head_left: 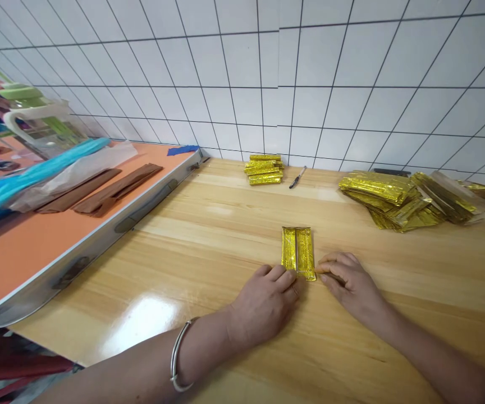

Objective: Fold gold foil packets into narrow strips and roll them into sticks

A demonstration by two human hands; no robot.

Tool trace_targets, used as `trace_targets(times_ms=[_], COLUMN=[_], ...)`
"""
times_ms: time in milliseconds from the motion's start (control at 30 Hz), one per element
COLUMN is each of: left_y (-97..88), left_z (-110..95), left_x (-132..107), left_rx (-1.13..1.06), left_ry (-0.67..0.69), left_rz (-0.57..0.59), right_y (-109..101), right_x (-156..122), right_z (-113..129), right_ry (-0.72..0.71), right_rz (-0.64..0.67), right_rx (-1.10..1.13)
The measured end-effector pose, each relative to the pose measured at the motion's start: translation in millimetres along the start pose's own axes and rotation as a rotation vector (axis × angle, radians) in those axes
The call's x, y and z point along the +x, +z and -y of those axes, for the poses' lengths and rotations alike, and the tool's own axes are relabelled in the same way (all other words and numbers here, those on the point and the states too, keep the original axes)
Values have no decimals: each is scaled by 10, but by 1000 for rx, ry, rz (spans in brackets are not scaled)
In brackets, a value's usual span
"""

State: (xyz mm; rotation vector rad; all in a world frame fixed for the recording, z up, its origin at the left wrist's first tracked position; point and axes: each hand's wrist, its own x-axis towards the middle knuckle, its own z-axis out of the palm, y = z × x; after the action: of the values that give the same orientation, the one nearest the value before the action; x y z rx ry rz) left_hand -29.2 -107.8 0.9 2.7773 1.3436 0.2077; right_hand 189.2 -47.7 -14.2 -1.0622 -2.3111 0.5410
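A folded gold foil sheet (pixel 305 247) lies flat on the wooden table, its two sides meeting at a dark seam down the middle. My left hand (pixel 270 300) has its fingers curled and pressed together on the sheet's lower left edge, hiding part of that corner. At the lower right corner, my right hand (pixel 349 283) pinches with thumb and fingertips along the edge. A silver bangle (pixel 177 356) circles my left wrist.
Small folded gold strips (pixel 264 169) are stacked by the tiled wall, with a pen (pixel 298 177) beside them. A larger gold foil pile (pixel 388 196) lies right. An orange-topped board (pixel 99 224) at left bears brown strips (pixel 116 191) and a jug (pixel 53 126).
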Motion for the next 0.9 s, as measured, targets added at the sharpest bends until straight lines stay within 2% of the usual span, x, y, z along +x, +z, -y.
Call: trace_targets(times_ms=[433, 800, 900], left_y=[21, -54, -73], left_z=[-16, 4, 16], left_x=[-20, -7, -3], left_rx=[28, -19, -35], left_ry=[15, -4, -3], left_rz=[-18, 22, 19], right_y=[35, 43, 30], right_x=[20, 44, 14], right_z=[-46, -89, -28], right_ry=[96, 62, -1], right_rz=[37, 43, 13], right_rx=[-27, -63, -80])
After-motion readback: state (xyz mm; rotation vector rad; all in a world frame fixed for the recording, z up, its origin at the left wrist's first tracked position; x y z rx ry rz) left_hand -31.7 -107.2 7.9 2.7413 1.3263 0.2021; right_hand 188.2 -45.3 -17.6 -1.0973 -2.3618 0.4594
